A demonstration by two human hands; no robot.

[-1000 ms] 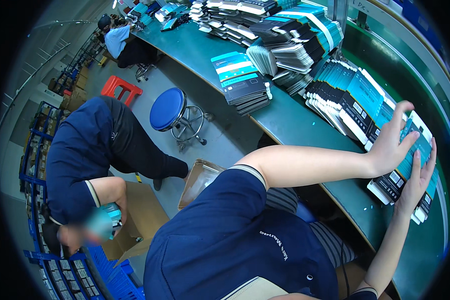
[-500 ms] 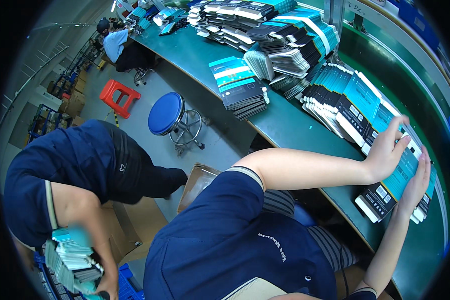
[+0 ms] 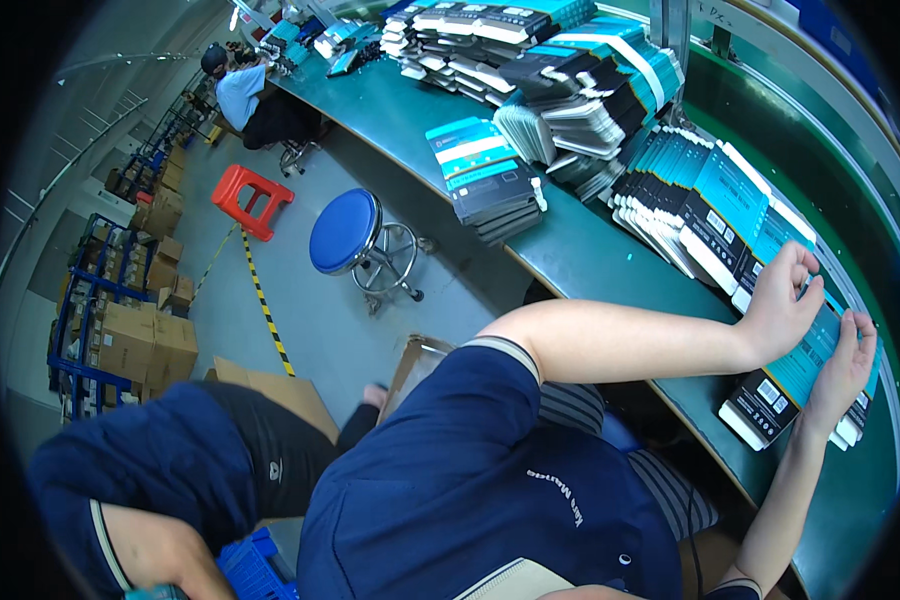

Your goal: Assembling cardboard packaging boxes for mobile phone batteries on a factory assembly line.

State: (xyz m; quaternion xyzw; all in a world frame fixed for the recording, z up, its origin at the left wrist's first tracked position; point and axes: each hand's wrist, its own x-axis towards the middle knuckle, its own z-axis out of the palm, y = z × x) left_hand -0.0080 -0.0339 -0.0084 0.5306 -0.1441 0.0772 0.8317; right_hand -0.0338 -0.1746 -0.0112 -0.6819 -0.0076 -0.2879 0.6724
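A teal and black flat carton (image 3: 802, 368) lies on the green table beneath my hands, its black end with a white label toward me. Over its left side is my left hand (image 3: 782, 305), fingers curled and the thumb drawn in toward them. My right hand (image 3: 842, 375) is at its right edge, fingertips pressed together. Whatever either hand pinches is too small to make out. Beneath the right hand, part of another carton (image 3: 850, 425) shows. A fanned row of similar cartons (image 3: 705, 195) leans just beyond my left hand.
Strapped carton stacks (image 3: 590, 85) and a smaller pile (image 3: 485, 175) stand along the green table (image 3: 590, 250). A blue stool (image 3: 346, 231) and a red stool (image 3: 253, 200) are on the floor. One person bends close at my left (image 3: 160, 470); another sits far off (image 3: 242, 95).
Both hands have drawn their fingers in above the carton; the left hand's fingers were more spread before. The person at left has bent lower, and the cartons they carried have mostly left the view.
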